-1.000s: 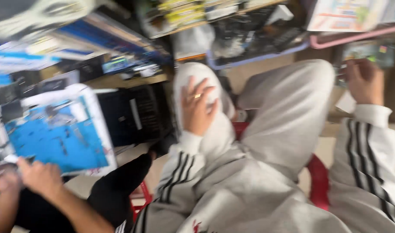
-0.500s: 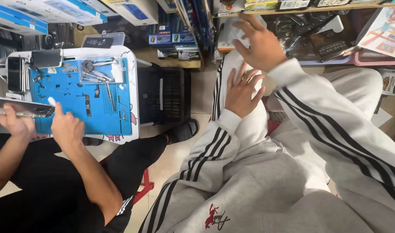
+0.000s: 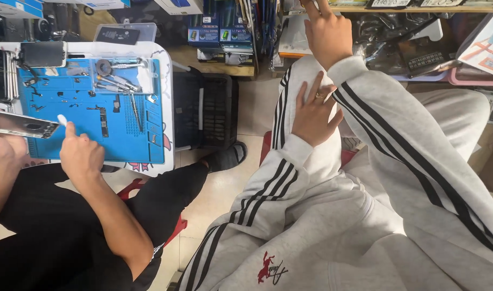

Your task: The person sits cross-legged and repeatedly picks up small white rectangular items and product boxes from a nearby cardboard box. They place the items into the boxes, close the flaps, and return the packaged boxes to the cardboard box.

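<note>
Resting flat on the raised knee in grey pants, the left hand, fingers spread a little and holding nothing, a ring on one finger. Reaching up past the knee toward the shelf at the top, the right hand, pointing finger stretched out, its tip cut off by the top edge, other fingers curled in; cannot tell if holding anything. Both arms in grey sleeves with black stripes. Just past the right hand, dark bags and flat packs on the shelf.

Sitting to the left, another person in black clothes. One of that person's hands pinching a small white tool near the end of a phone, the other hand under the phone. In front of them, a small white tabletop with a blue mat. Lying on the mat, tiny screws and parts, and a clear tray of metal tools. Standing between the tabletop and the knee, a black crate on the floor. Poking out below the crate, a foot in a black sandal.
</note>
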